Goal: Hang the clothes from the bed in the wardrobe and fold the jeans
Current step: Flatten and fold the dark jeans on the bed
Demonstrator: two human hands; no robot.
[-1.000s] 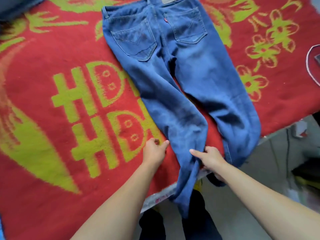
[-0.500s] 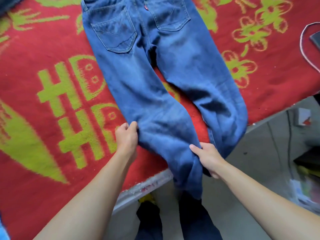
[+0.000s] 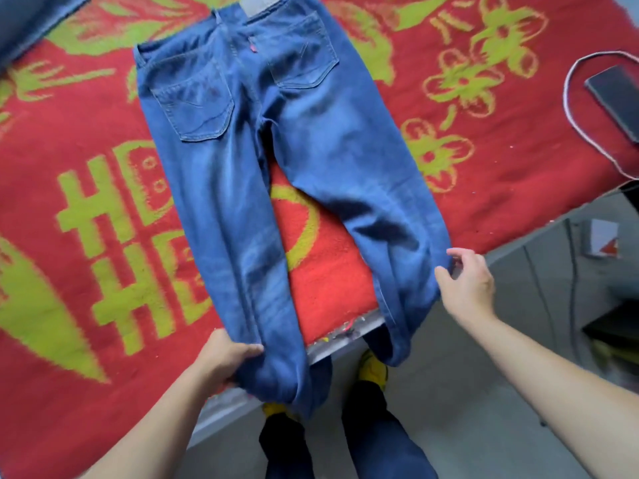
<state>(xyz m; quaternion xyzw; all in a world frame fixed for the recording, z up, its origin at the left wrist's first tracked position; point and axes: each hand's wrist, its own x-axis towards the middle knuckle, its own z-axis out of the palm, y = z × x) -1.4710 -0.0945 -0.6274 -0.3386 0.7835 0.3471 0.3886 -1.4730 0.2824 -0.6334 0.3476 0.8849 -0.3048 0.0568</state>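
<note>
Blue jeans lie flat, back pockets up, on the bed's red blanket with green patterns. The waistband points away from me and both leg ends hang over the bed's near edge. My left hand grips the outer seam of the left leg near the bed edge. My right hand has its fingers apart and touches the outer edge of the right leg, without a clear hold on the cloth.
A dark phone with a white cable lies on the blanket at the far right. A dark garment sits at the top left corner. My legs and yellow shoes stand on the grey floor by the bed.
My right hand let go of the left leg's inner edge and moved right to the right leg's outer edge. The left hand slid down the left leg. The legs lie further apart.
</note>
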